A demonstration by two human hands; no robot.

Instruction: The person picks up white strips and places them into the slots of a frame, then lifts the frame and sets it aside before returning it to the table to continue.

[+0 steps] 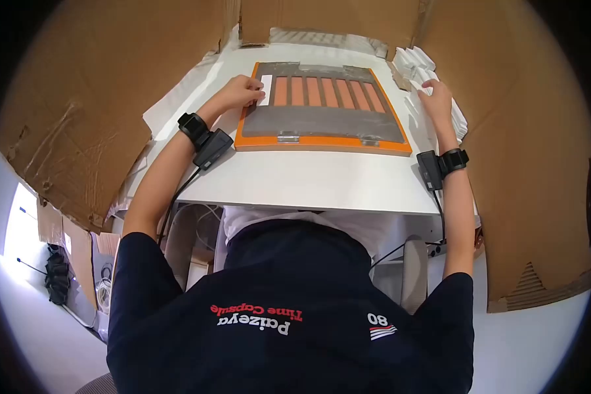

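A flat grey board with an orange frame (322, 146) lies on the white table. Its row of slots shows salmon-coloured strips (328, 92) between grey bars. A white strip (266, 90) lies at the leftmost slot, running lengthwise along it. My left hand (241, 92) is closed, with fingertips pinched at the left edge of this strip. To the right of the board, my right hand (437, 104) is closed at a pile of white folded strips (415, 62). Its thumb and fingertips touch the pile's near side; the exact piece between them is partly hidden.
Cardboard walls (532, 131) enclose the white table (308, 180) at the back and both sides. Clear clips sit on the board's front edge. A black device with a cable is strapped to each wrist. White sheets (177, 98) lie along the table's left edge.
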